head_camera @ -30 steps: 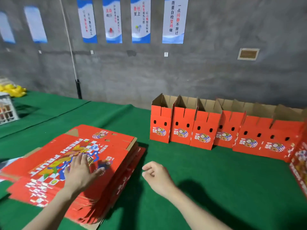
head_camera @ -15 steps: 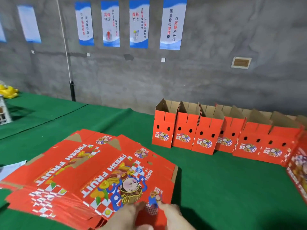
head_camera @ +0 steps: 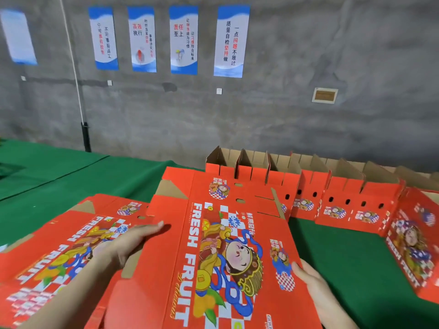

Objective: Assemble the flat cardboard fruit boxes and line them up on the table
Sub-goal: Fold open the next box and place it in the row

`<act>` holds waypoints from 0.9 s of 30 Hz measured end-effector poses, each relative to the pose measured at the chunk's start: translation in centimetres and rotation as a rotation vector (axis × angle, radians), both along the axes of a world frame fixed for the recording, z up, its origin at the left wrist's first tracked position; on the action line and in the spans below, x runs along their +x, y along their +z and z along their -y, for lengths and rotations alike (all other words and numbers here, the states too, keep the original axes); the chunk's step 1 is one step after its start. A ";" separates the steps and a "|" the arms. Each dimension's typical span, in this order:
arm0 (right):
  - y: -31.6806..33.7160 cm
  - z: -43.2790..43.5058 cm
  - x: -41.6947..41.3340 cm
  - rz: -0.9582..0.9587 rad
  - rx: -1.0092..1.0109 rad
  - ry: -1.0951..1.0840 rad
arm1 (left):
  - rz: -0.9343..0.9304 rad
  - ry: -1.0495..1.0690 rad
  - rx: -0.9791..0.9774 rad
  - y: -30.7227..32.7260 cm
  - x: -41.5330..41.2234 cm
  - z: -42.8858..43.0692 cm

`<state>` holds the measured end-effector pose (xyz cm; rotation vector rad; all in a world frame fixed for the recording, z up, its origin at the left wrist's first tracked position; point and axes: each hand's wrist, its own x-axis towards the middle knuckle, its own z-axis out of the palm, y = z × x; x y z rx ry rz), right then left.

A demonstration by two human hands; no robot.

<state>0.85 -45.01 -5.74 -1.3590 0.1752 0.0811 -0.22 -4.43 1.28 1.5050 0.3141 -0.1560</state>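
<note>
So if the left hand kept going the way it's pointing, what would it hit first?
The left hand holds the flat box, so it would push into that sheet first. Beyond it, probably the row of standing boxes, though depth is unclear.

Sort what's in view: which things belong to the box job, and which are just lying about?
Job: flat box gripped by left hand and right hand; stack of flat boxes; row of assembled boxes; green table.
Just there: wall posters; wall plaque; black pole.
</note>
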 end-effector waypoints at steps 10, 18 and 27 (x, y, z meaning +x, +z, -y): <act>7.6 3.6 -0.3 0.230 -0.577 0.446 | 0.006 -0.035 -0.314 4.6 3.7 14.9; 11.3 4.0 -1.6 0.589 -0.581 -0.072 | -0.033 -0.075 -0.549 9.6 4.5 21.4; 9.7 9.3 -0.4 0.393 -0.197 -0.527 | 0.301 0.226 -0.036 4.9 5.6 20.1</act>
